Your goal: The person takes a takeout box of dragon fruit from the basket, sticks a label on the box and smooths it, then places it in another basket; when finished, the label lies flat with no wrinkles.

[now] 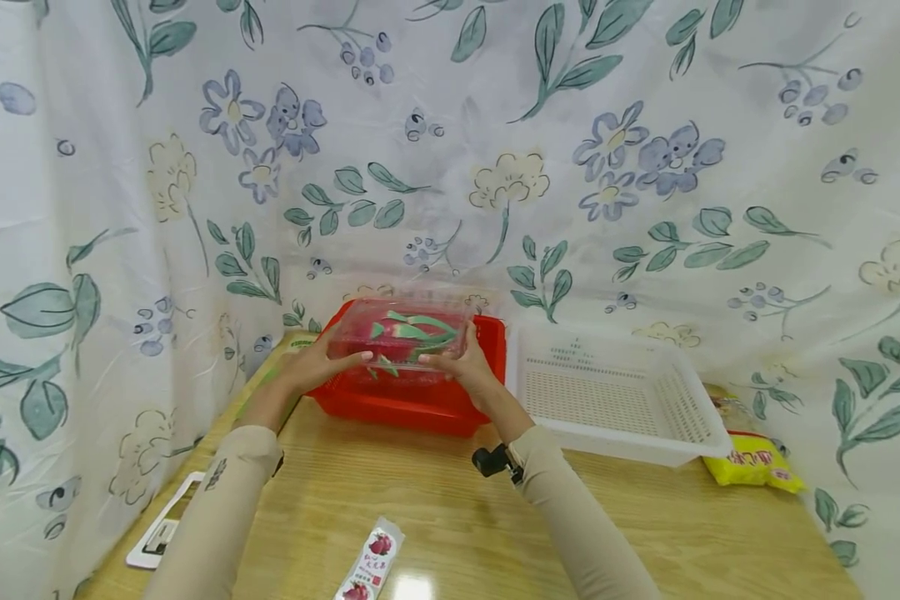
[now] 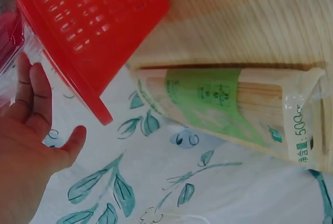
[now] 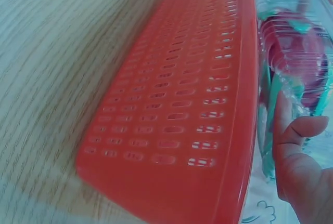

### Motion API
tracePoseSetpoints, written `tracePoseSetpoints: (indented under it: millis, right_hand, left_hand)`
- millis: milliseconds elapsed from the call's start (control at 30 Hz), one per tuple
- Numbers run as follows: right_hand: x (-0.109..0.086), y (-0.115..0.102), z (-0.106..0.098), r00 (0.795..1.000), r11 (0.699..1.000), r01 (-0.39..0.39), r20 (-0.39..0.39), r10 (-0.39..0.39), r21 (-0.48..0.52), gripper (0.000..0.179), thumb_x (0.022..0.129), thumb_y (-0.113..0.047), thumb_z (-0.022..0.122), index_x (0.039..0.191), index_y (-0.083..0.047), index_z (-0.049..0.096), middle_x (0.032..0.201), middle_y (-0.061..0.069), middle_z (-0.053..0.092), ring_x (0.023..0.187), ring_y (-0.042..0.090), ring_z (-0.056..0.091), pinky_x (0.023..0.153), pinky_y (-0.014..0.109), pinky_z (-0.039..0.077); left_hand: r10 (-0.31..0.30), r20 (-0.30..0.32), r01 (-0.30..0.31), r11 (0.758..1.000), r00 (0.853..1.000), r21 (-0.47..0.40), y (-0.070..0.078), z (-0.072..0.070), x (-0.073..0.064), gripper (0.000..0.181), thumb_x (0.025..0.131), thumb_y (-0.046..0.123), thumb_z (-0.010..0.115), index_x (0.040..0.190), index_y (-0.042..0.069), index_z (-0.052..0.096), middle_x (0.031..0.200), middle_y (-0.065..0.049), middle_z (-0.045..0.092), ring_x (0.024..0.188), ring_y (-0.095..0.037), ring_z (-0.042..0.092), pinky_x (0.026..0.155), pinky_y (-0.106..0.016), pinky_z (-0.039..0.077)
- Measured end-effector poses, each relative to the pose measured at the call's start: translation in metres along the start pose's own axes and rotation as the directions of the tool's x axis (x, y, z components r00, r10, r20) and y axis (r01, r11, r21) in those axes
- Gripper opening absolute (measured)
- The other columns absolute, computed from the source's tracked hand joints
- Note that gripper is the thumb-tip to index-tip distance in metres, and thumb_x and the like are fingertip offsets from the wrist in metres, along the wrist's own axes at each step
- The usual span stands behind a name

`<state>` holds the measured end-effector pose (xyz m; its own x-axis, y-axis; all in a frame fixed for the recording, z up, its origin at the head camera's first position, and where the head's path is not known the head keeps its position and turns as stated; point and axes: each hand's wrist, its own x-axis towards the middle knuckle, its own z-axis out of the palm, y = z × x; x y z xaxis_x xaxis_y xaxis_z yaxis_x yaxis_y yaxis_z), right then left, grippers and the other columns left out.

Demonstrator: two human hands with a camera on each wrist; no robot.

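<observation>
Left hand [image 2: 30,148] at clear container [image 2: 9,34], red slotted basket [image 2: 99,21], green-banded 500g pack [image 2: 213,104], wood tabletop [image 2: 250,16], floral cloth [image 2: 161,187]

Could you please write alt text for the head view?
A person's left hand and right hand hold a clear plastic box, pink and green inside, over a red basket on a wooden table. A white basket stands to the right; a printed strip lies in front.

In the grip, the clamshell box [image 1: 354,322] is thin, clear, glossy plastic with ribbed walls. Beneath it, the red basket [image 1: 412,419] is shiny, perforated plastic. Right of the grip, the white basket [image 1: 607,404] looks smoother-sheened plastic; left, the noodle packet [image 2: 208,102] is film. Nearer, the tabletop [image 1: 442,508] shows polished wood grain.
</observation>
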<state>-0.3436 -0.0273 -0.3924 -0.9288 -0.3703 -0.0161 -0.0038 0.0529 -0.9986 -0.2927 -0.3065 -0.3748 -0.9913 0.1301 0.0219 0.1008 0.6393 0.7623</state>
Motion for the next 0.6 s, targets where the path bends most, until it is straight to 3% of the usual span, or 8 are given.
tracePoseSetpoints:
  millis: [133,333,433,600]
  right_hand:
    - [-0.002,-0.001,0.0,1.0,1.0,0.003,0.007,-0.003,0.004,0.114,0.086,-0.027,0.076,0.159,-0.027,-0.011,0.086,0.003,0.055,0.065,0.016,0.046,0.075,0.029,0.045]
    - [-0.006,-0.005,-0.006,0.999,0.998,0.028,0.027,-0.027,-0.049,0.104,0.086,-0.028,0.076,0.159,-0.025,0.002,0.122,0.006,0.059,0.084,0.019,0.053,0.072,0.029,0.048]
    - [-0.009,-0.01,-0.009,0.998,0.993,0.039,0.051,-0.034,-0.116,0.1,0.086,-0.033,0.075,0.158,-0.024,0.006,0.13,0.007,0.057,0.1,0.022,0.056,0.074,0.031,0.052]
    - [-0.013,-0.015,-0.011,0.993,0.983,0.062,0.107,-0.044,-0.17,0.098,0.087,-0.039,0.074,0.157,-0.025,0.007,0.138,0.005,0.05,0.096,0.025,0.061,0.08,0.041,0.056]
  left_hand:
    - [0.028,-0.007,-0.028,0.997,1.0,-0.068,0.0,0.002,0.001,0.09,0.09,0.057,0.063,0.159,0.025,0.015,0.153,-0.012,0.038,0.136,-0.037,0.038,0.108,-0.065,0.033]
    - [-0.053,-0.067,0.053,0.999,0.996,-0.003,0.006,0.003,-0.001,0.102,0.084,0.071,0.06,0.16,0.024,0.012,0.154,-0.015,0.039,0.136,-0.042,0.04,0.107,-0.066,0.034]
    - [-0.054,-0.092,0.055,0.998,0.994,0.014,0.008,0.003,-0.002,0.104,0.083,0.072,0.06,0.16,0.022,0.012,0.155,-0.018,0.037,0.136,-0.044,0.04,0.107,-0.066,0.034]
    - [-0.045,-0.133,0.053,0.997,0.99,0.059,0.012,0.001,-0.008,0.103,0.084,0.072,0.059,0.16,0.019,0.014,0.155,-0.019,0.037,0.135,-0.045,0.041,0.107,-0.065,0.033]
